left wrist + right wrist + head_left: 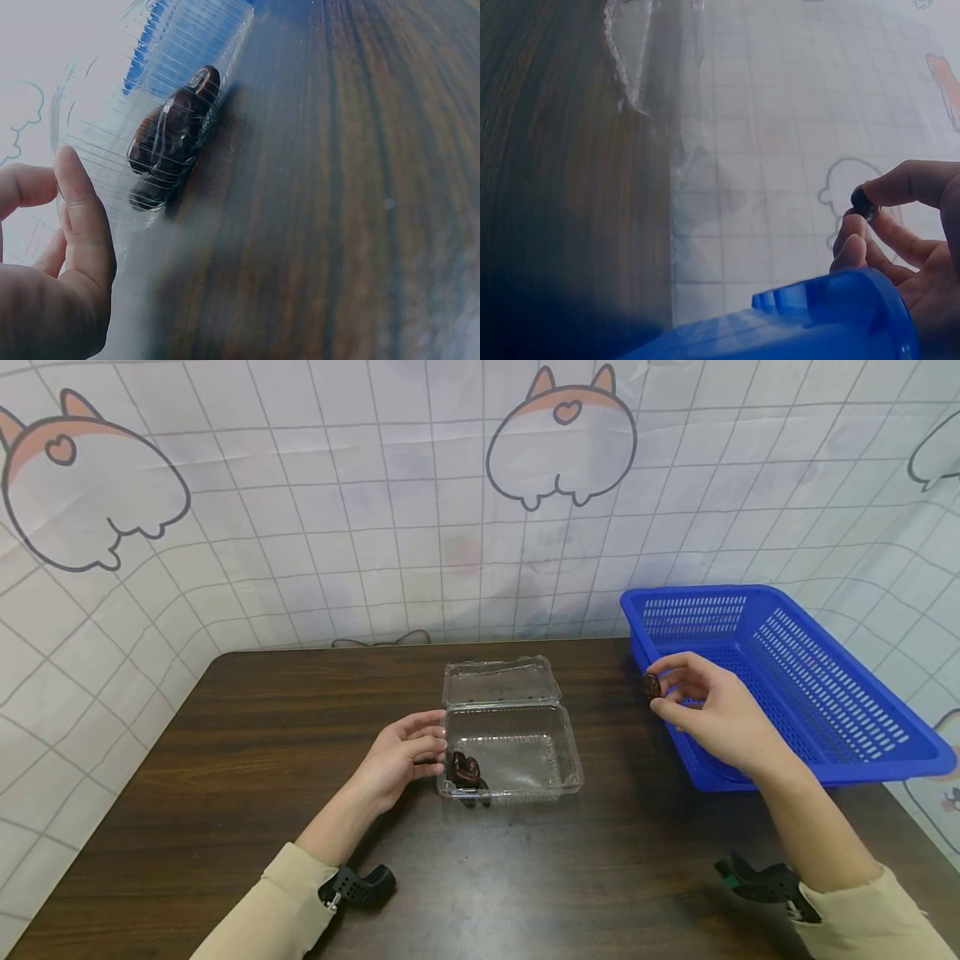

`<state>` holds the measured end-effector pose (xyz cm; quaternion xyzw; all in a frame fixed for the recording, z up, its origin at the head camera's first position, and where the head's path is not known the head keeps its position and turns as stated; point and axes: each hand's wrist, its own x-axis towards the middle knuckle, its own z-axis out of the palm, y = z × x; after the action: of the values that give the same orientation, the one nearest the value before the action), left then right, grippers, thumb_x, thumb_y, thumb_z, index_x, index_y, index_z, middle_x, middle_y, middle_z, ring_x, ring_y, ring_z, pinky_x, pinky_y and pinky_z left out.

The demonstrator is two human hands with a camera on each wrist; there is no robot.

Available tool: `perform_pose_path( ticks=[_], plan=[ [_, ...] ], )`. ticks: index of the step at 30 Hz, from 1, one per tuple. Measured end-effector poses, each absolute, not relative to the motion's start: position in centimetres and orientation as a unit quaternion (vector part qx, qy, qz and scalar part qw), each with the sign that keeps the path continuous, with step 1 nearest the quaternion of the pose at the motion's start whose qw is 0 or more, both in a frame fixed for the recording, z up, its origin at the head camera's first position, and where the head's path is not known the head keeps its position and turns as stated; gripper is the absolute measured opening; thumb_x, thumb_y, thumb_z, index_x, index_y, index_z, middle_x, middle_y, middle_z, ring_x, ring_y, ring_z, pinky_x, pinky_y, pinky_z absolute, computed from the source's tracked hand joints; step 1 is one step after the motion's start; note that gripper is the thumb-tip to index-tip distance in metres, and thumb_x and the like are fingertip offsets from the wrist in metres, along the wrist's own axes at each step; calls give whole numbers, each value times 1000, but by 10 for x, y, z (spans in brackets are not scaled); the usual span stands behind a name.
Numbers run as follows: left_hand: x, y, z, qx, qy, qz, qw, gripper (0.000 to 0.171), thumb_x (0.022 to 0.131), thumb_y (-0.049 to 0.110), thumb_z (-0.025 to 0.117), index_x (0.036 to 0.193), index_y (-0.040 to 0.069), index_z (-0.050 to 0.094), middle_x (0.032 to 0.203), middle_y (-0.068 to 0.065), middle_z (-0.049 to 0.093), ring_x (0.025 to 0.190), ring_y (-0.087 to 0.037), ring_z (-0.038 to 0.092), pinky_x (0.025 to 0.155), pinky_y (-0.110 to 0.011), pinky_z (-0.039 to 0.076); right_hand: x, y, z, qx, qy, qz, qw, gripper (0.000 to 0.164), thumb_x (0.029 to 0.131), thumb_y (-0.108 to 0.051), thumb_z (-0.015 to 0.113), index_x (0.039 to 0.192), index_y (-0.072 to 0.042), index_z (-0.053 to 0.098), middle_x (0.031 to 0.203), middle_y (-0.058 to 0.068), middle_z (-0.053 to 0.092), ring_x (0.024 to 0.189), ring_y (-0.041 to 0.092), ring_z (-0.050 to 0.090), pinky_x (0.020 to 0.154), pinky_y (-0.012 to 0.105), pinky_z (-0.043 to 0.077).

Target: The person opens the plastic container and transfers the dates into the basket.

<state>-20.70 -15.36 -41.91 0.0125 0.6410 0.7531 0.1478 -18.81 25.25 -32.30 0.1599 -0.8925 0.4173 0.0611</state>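
Note:
A clear plastic clamshell box [517, 752] lies on the table with its lid [501, 682] folded back. Several dark brown, glossy dates [467, 770] are bunched in its front left corner; the left wrist view shows these dates [176, 131] through the box wall. My left hand [405, 757] holds the box by its left rim, thumb and fingers at the edge [58, 169]. Over the left rim of the blue basket, my right hand [708, 706] pinches a single date [652, 687] between thumb and fingers. That date [864, 202] is partly covered by the fingertips.
The blue plastic basket [840, 773], with slotted walls, stands at the right of the dark wooden table [300, 727]. A patterned white cloth wall [390, 552] rises behind the table. A thin cable [382, 642] lies along the back edge.

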Motion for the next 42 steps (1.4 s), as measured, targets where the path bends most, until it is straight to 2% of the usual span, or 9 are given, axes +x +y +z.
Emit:
perform_pose_path(
  ticks=[27,42],
  plan=[
    [-206,-155,-419,15,641,753,145,49,99,-3,61,147,-1,49,111,-11,60,80,-13,62,69,-27,59,-186,287,-324,95,-912,391,75,40,102,-16,63,140,-6,54,119,17,60,85,16,64,62,26,55],
    [-206,-154,-419,15,643,752,144,49,99,-3,61,147,-1,49,111,-11,60,79,-13,61,69,-27,60,-184,307,-326,74,-920,378,66,39,104,-16,59,140,-4,52,118,19,57,84,7,62,61,28,57]
  ],
)
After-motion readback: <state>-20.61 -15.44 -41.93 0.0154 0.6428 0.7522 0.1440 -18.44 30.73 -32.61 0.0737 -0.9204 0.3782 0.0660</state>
